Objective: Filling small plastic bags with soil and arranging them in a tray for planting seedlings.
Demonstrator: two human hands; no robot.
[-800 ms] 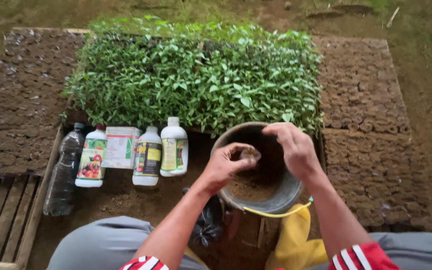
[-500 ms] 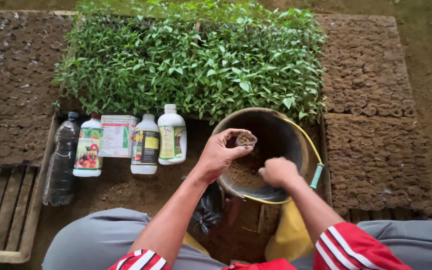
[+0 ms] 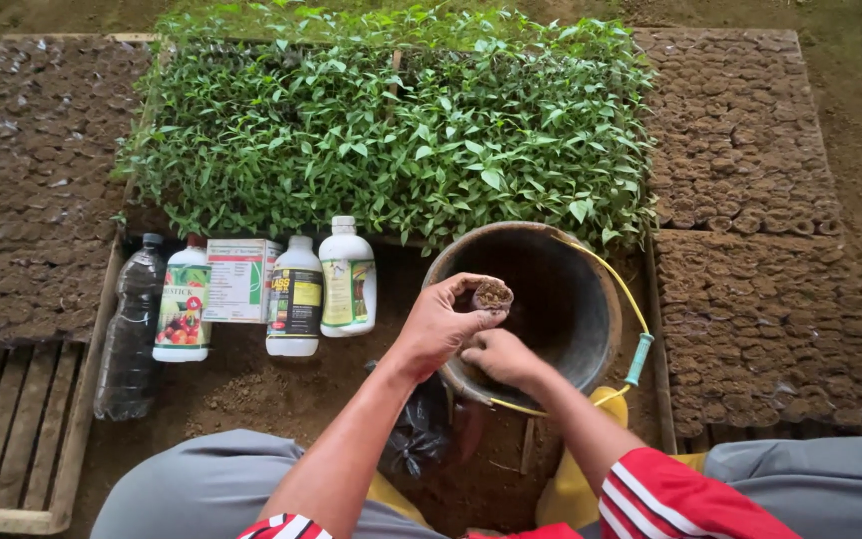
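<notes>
two hands over the bucket (image 3: pixel 591 262) rim: your left hand (image 3: pixel 439 324) pinches a small soil-filled pot (image 3: pixel 492 294) in its fingertips; your right hand (image 3: pixel 499 355) is loosely curled just below, contents unclear. beyond, four bottles (image 3: pixel 294 294), then seedlings (image 3: pixel 391 130).

Bucket (image 3: pixel 551 299) on the ground, before the seedling bed (image 3: pixel 391 130). Bottles (image 3: pixel 296 294) and a box (image 3: pixel 236 279) in a row left of the bucket. Soil-pot trays (image 3: pixel 750 200) right of the seedlings, more (image 3: pixel 32 180) left. Wooden pallet (image 3: pixel 2 429) at near left.
</notes>
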